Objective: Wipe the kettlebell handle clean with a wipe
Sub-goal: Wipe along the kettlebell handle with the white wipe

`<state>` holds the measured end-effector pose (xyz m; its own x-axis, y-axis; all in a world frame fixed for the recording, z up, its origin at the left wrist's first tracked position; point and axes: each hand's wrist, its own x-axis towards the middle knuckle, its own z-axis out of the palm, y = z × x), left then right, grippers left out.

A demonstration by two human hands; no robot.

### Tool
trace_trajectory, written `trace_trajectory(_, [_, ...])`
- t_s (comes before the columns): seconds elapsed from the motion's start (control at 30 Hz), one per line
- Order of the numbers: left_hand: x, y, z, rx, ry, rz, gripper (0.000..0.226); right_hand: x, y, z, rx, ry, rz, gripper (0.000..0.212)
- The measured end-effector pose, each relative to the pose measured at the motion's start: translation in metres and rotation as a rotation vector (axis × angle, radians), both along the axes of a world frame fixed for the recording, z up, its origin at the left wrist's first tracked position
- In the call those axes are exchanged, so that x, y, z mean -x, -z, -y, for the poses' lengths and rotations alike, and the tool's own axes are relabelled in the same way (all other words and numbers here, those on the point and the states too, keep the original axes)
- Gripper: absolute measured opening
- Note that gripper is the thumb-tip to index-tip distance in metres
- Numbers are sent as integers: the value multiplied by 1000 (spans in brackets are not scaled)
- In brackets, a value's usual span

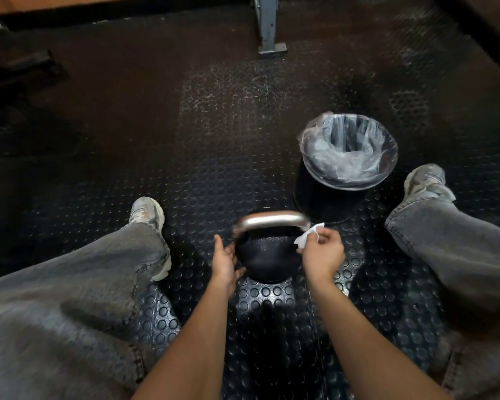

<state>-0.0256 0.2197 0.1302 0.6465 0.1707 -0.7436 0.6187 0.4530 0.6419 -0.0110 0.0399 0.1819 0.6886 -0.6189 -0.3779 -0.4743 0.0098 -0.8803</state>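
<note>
A: Where the black kettlebell [266, 255] sits on the studded rubber floor [214, 157], what are the hands doing?

B: The left hand [225, 259] lies flat against the kettlebell's left side, fingers stretched out and not curled round anything. The right hand [322, 252] is just right of the kettlebell and pinches a small white wipe [306, 236] between thumb and fingers.

A: Is the wipe on the handle?

B: It sits right at the right end of the silver handle [272, 220], where the handle bends down toward the ball. The handle is blurred, so I cannot tell whether the wipe actually touches it.

A: What else is near the kettlebell?

B: A black bin [321, 197] lined with a clear plastic bag [350, 148] stands just beyond the kettlebell to its right. The person's legs in grey jeans spread to either side of the kettlebell, the left shoe [147, 212] close to its left and the right shoe [426, 180] farther off, past the bin. Well beyond the kettlebell, a grey metal post [267, 24] stands on the floor.
</note>
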Motion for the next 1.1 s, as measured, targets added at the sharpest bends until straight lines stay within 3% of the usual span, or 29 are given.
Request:
trace_trajectory(0.07, [0,2,1,-6,-8,-2,79,-1,-8,-4,108,-67,101,6])
trace_trajectory(0.2, [-1,6,-1,2,-15,-3,80,5,-19,-24,368,-457,422,12])
trace_trajectory(0.27, [-1,7,-1,4,-15,-10,81,6,-11,-28,440,-555,433,15])
trace_trajectory(0.4, [0,8,-2,4,-8,1,82,11,0,-20,387,-469,197,7])
trace_trajectory(0.47, [0,6,-1,5,2,1,82,7,6,-12,230,-276,52,12])
trace_trajectory(0.53, [0,4,-2,9,-4,1,82,1,7,-5,60,-61,10,17])
trace_trajectory(0.6, [-1,7,-2,4,-10,2,81,-2,2,-2,81,-37,46,14])
trace_trajectory(0.77, [-1,8,-2,0,-17,-2,84,5,-16,-17,423,-481,397,14])
trace_trajectory(0.83, [-1,6,-1,8,-16,-3,81,8,-4,-21,516,-603,425,16])
trace_trajectory(0.9, [0,6,-2,8,-9,-6,81,11,0,-19,449,-553,306,13])
trace_trajectory(1.0, [1,7,-3,-1,5,-1,81,10,11,-8,211,-268,57,14])
trace_trajectory(1.1, [0,7,-2,0,2,-2,81,1,8,-2,103,-81,19,17])
